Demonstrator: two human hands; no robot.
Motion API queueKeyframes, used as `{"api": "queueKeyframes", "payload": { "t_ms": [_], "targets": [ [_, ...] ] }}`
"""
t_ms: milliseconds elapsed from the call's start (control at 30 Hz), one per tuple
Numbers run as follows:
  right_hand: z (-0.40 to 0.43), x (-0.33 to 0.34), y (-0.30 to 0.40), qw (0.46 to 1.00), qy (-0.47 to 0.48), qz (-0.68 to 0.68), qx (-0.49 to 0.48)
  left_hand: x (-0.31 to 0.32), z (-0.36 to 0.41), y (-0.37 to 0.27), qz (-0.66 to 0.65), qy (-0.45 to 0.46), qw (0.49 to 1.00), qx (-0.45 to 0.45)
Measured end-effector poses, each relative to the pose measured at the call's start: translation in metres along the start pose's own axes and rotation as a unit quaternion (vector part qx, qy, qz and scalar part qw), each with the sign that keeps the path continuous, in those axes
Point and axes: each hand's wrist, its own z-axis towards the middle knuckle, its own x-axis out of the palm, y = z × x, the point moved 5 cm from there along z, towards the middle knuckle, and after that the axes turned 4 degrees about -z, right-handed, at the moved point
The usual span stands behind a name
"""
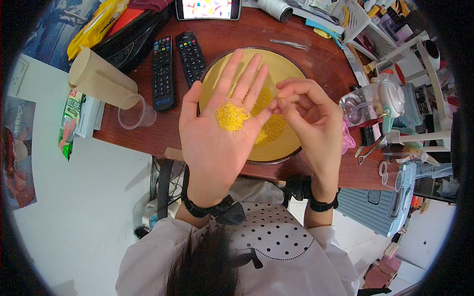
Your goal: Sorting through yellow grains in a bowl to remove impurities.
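Observation:
Palm up, with its fingers spread, my left hand (216, 148) holds a heap of small yellow beads or grains (232, 116) on the palm. Its little finger points right and seems to touch the fingertips of my right hand (314, 118). The right thumb and fingers are pinched together; whether something tiny is between them cannot be told. Both hands are above a round yellow plate (237, 61) with a dark rim. More of the yellow beads or grains (272, 129) lie on the plate, partly hidden by the hands.
Two black remote controls (163, 74) lie left of the plate, near a clear plastic cup (137, 113). Metal tweezers (289, 44) lie behind it, below a lit screen (208, 8). A clear jug (364, 100) and crowded shelving stand at the right.

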Motion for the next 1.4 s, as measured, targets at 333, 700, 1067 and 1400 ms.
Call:
{"api": "queueKeyframes", "payload": {
  "t_ms": [333, 700, 1067, 1400],
  "targets": [
    [0.001, -0.001, 0.008, 0.997, -0.032, -0.073, -0.006, -0.001, 0.001, -0.001, 0.005, 0.005, 1.000, 0.004],
    [-0.001, 0.000, 0.015, 0.997, -0.029, -0.012, 0.069, 0.000, 0.001, 0.002, 0.009, -0.003, 1.000, -0.004],
    [-0.004, 0.004, 0.020, 0.999, -0.025, 0.018, 0.039, 0.000, 0.001, 0.005, 0.043, -0.046, 0.998, -0.015],
    [-0.005, 0.004, 0.018, 0.999, -0.034, 0.015, 0.032, -0.003, 0.002, 0.008, -0.004, -0.053, 0.999, -0.013]
  ]
}}
